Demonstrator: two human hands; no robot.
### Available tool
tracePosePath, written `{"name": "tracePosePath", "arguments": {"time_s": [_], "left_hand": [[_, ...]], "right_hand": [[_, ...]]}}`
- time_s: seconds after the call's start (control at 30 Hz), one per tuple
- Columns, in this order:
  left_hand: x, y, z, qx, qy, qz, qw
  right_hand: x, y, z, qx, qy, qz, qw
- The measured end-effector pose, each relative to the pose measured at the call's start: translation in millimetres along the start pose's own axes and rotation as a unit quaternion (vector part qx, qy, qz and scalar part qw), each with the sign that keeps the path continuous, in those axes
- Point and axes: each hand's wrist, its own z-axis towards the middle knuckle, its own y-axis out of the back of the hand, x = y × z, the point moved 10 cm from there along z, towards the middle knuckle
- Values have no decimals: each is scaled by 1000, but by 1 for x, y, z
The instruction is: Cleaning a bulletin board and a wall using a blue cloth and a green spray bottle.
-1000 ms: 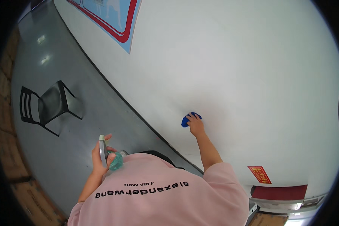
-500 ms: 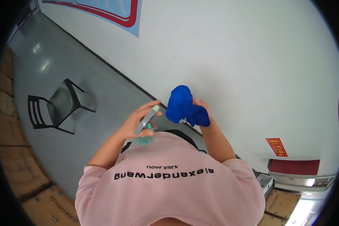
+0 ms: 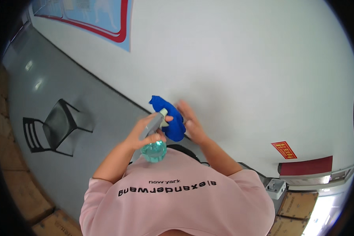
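My left hand [image 3: 145, 129] is wrapped around the neck of a spray bottle [image 3: 153, 151] with a clear green body and a grey and pale head. A fingertip shows beside the pale nozzle. Directly behind the nozzle hangs a crumpled blue cloth [image 3: 174, 128]; the bottle's head and my left fingers hide part of it. At the cloth's right edge is my right hand [image 3: 192, 125], its fingers stretched and spread, slightly blurred. Whether the right hand still touches the cloth, or the left fingers pinch it, I cannot tell.
A white wall [image 3: 240, 78] rises ahead and to the right, meeting the grey floor [image 3: 90, 118] along a dark skirting. To the left stands a black chair [image 3: 59, 122]. Cardboard boxes [image 3: 25, 192] line the left edge; more boxes [image 3: 299, 204] are at the lower right, near a white power strip [image 3: 276, 188].
The blue cloth has moved left, behind the spray bottle's head. My right hand has followed leftward and its fingers have spread. The bottle is now more upright, with more of its body showing.
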Motion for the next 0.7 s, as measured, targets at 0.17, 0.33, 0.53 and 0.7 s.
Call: {"name": "tracePosePath", "arguments": {"time_s": [0.17, 0.33, 0.53, 0.7], "left_hand": [[14, -25, 17, 101, -17, 111, 989], [-3, -16, 20, 66, -66, 105, 990], [13, 7, 5, 11, -31, 148, 988], [11, 29, -2, -56, -61, 130, 988]], "right_hand": [[-28, -64, -23, 126, -286, 367, 876], [14, 7, 6, -88, -222, 304, 922], [305, 153, 17, -399, 328, -401, 756], [436, 115, 62, -361, 470, -735, 330]]}}
